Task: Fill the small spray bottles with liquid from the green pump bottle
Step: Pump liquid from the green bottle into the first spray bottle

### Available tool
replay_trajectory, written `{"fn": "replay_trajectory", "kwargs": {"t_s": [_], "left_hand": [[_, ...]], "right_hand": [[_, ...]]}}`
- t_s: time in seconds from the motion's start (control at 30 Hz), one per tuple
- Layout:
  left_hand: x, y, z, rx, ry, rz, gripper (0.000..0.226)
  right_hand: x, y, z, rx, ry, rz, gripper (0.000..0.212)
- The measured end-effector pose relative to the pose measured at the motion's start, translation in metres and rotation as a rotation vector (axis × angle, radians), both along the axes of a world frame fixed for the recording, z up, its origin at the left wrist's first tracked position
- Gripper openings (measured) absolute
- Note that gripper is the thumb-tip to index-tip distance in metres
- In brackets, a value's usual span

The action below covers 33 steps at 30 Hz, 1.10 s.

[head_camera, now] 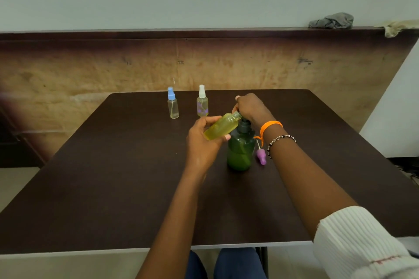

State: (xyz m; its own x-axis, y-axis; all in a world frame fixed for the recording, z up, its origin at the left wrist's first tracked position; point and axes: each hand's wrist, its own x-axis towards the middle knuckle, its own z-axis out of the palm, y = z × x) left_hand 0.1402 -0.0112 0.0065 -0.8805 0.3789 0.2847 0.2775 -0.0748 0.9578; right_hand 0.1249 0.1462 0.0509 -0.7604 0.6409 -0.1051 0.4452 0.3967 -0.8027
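Standing upright near the middle of the dark table (pixel 113 188), the green pump bottle (pixel 240 150) serves as the source, and the right hand (pixel 250 108) sits curled over its dark pump head, apparently to press it down; whether the fingers wrap the head or only bear on it cannot be told. The left hand (pixel 201 140) grips an uncapped small bottle (pixel 223 125), nearly full of yellow liquid, tilted so that its open neck meets the pump's spout and each squirt lands inside. Its purple spray cap (pixel 261 156), dip tube attached, lies on the table just beside the green bottle, set close for refitting. Farther back, well apart from the hands, stand a blue-capped bottle (pixel 173 104), seemingly unfilled, and a white-capped bottle (pixel 202 103) that looks yellowish, probably filled.
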Motion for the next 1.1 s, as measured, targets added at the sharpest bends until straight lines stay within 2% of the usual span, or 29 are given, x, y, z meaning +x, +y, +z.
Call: {"fn": "replay_trajectory", "kwargs": {"t_s": [0.23, 0.5, 0.63, 0.83, 0.97, 1.1], "left_hand": [[0.002, -0.001, 0.003, 0.020, -0.015, -0.015, 0.043], [0.001, 0.000, 0.000, 0.028, -0.003, -0.020, 0.042], [0.000, -0.003, 0.001, 0.024, 0.007, -0.058, 0.040], [0.003, -0.006, -0.012, 0.006, -0.015, -0.113, 0.032], [0.008, -0.004, -0.025, 0.066, -0.085, -0.100, 0.028], [0.015, -0.007, -0.033, 0.116, -0.129, -0.130, 0.029]], "right_hand": [[0.006, -0.007, 0.009, 0.033, -0.023, -0.021, 0.048], [0.004, -0.007, 0.007, -0.059, 0.010, -0.043, 0.048], [0.007, -0.008, 0.006, -0.103, 0.088, -0.054, 0.047], [0.007, -0.006, -0.001, -0.242, 0.246, -0.120, 0.062], [0.009, -0.007, 0.002, -0.309, 0.290, -0.145, 0.060], [0.014, -0.009, 0.010, -0.461, 0.379, -0.087, 0.058]]}}
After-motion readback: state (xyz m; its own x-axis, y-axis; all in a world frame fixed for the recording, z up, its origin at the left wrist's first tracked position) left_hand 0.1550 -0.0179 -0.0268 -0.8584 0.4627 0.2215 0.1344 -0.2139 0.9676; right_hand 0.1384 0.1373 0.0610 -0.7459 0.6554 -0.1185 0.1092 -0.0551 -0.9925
